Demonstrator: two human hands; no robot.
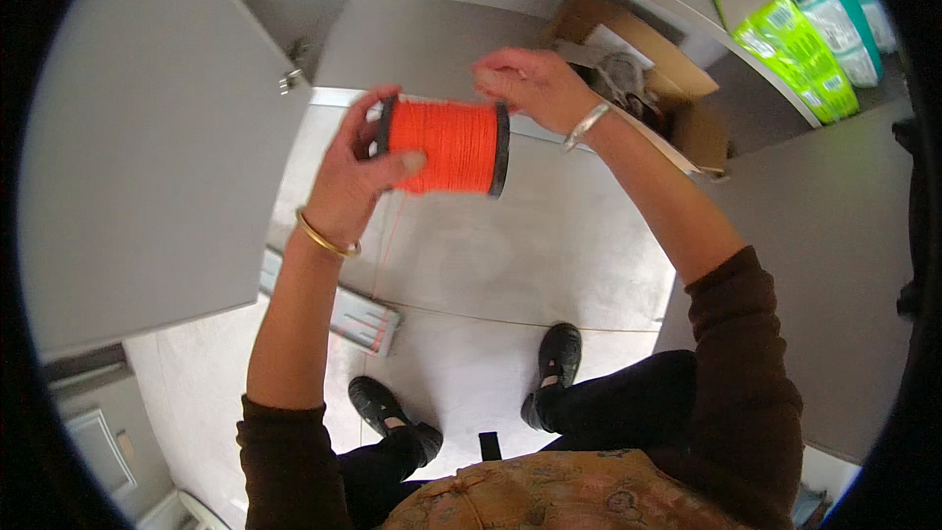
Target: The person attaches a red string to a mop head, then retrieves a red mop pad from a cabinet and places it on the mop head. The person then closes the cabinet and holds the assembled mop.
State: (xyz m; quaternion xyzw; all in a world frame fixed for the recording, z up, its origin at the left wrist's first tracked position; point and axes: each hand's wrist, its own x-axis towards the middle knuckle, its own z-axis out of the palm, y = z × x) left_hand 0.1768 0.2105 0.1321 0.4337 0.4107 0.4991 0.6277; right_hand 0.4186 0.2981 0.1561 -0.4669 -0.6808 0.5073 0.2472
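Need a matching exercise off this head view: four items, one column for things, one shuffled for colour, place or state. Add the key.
Things
1. spool
2. left hand
3. right hand
4. cardboard box

Descriptions
A. near the spool's right end, silver-coloured bracelet at its wrist
B. brown, toward the picture's upper right
C. wound in bright orange between black flanges
D. gripping the spool's left end, thumb on the winding

Pairs: 1-C, 2-D, 3-A, 4-B

orange cord spool (pixel 446 147) in left hand (pixel 351 172), right hand (pixel 538 88) close beside
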